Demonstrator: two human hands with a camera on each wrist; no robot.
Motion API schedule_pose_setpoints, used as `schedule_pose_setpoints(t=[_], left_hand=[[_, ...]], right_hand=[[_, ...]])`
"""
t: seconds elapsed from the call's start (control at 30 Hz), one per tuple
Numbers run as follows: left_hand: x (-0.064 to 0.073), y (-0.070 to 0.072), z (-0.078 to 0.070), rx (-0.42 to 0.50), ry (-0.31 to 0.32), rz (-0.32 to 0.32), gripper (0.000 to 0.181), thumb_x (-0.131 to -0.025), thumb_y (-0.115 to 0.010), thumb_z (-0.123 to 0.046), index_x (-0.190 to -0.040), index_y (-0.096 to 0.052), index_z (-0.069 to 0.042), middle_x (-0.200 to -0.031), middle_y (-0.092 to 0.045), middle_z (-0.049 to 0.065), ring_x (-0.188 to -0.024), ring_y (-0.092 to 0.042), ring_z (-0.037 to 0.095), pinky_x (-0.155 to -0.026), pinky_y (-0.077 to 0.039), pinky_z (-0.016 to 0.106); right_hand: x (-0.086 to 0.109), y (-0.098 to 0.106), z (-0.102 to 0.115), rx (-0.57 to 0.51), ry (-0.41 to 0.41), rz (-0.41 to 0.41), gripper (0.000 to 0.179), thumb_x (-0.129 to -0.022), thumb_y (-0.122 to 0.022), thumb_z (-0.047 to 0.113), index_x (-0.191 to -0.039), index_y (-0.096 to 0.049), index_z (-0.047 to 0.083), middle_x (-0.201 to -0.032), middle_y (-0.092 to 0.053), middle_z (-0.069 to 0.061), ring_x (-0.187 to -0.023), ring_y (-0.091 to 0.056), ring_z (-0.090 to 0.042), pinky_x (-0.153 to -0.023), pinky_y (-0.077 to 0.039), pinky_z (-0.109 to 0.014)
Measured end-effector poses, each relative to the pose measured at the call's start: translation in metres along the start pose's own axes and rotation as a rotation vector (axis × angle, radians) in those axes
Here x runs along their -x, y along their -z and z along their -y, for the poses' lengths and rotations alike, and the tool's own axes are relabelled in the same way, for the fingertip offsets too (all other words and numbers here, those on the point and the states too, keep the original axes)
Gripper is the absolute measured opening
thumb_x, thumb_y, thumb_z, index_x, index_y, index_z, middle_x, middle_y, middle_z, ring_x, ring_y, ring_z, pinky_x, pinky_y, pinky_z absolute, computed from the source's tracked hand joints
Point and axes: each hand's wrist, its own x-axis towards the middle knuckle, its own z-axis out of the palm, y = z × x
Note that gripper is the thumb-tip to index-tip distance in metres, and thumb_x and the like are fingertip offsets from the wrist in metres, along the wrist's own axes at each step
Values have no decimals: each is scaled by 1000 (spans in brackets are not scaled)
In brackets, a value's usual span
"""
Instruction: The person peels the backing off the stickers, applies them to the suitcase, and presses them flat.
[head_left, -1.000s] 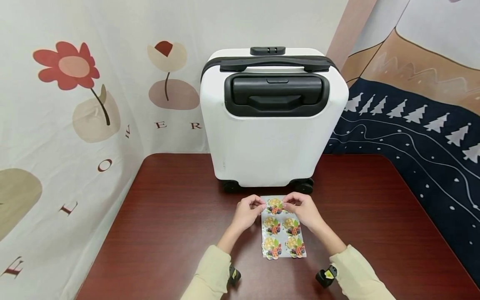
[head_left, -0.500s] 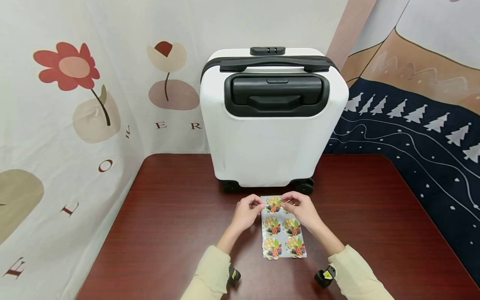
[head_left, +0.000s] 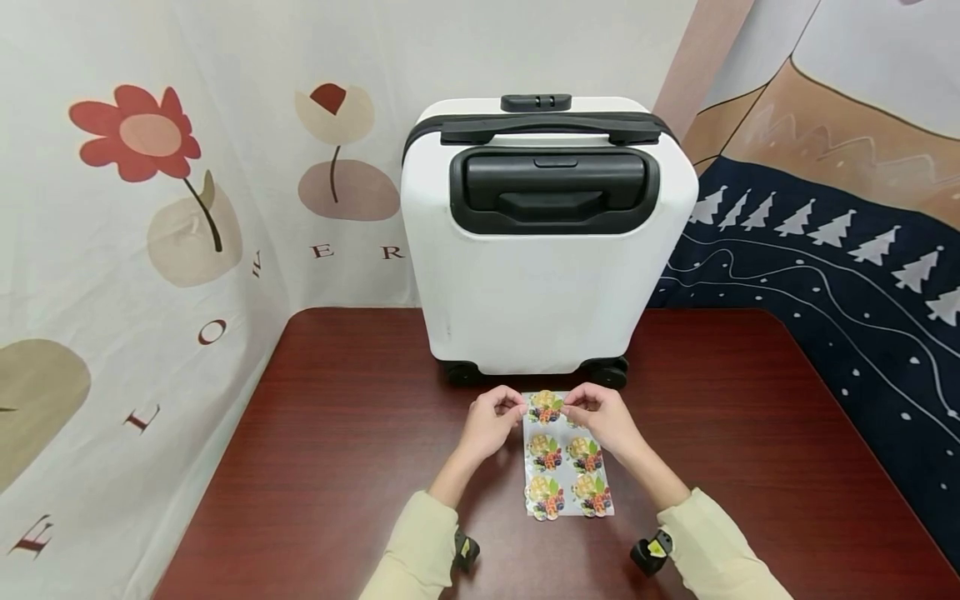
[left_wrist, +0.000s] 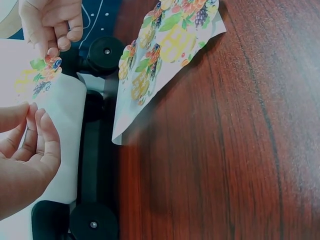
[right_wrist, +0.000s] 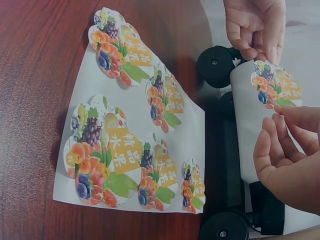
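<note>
Dark red wood grain covers the tabletop point(head_left: 337, 433), with a white suitcase point(head_left: 540, 300) upright at its back edge, its inside hidden. Before it, a fruit-printed sticker point(right_wrist: 274, 85) spans the gap between two hands, held apart from the backing sheet point(right_wrist: 137, 110). Thumb and fingertips of the left hand point(head_left: 491, 423) pinch one edge; those of the right hand point(head_left: 603, 423) pinch the opposite edge. More fruit stickers point(head_left: 544, 497) lie on the sheet.
</note>
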Motion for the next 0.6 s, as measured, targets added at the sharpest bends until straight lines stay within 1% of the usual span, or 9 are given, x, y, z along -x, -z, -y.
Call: schedule_pose_setpoints(t=[0.17, 0.3, 0.4, 0.47, 0.6], left_hand=[[-1, 1, 0, 2, -10, 3, 4, -85, -61, -1, -85, -61, 3, -75, -61, 11, -71, -59, 38, -52, -44, 21], [-2, 3, -3, -12, -10, -10, 4, -85, -61, -3, -85, -62, 1, -74, -61, 8, -68, -59, 31, -53, -45, 22], [-4, 7, -7, -8, -5, -25, 5, -86, -61, -6, -85, -63, -1, -75, -61, 7, -69, -59, 30, -55, -46, 24], [-6, 11, -11, 2, -6, -35, 5, -86, -61, -7, -85, -63, -2, -77, -62, 7, -70, -59, 31, -56, -46, 24], [-9, 19, -17, 6, -24, -62, 5, -86, -62, -7, -86, -63, -2, -78, -62, 7, -73, -59, 35, -58, -47, 25]], right_hand=[[0, 1, 8, 16, -9, 10, 4, -81, -64, -2, -84, -62, -4, -74, -62, -11, -60, -51, -12, -54, -44, -24], [3, 1, 26, -2, 1, 20, 3, -80, -62, -7, -83, -61, -6, -73, -60, -17, -58, -50, -16, -52, -44, -28], [0, 1, 34, -17, 10, 22, 5, -80, -60, -10, -83, -61, -6, -74, -58, -21, -58, -50, -17, -51, -44, -30], [-4, 0, 35, 3, 10, 22, 7, -81, -60, -9, -83, -62, -3, -74, -59, -18, -58, -50, -16, -51, -44, -30], [-13, -1, 37, 41, 19, 23, 2, -83, -62, -1, -84, -64, -1, -74, -59, -10, -62, -53, -18, -54, -45, -27]])
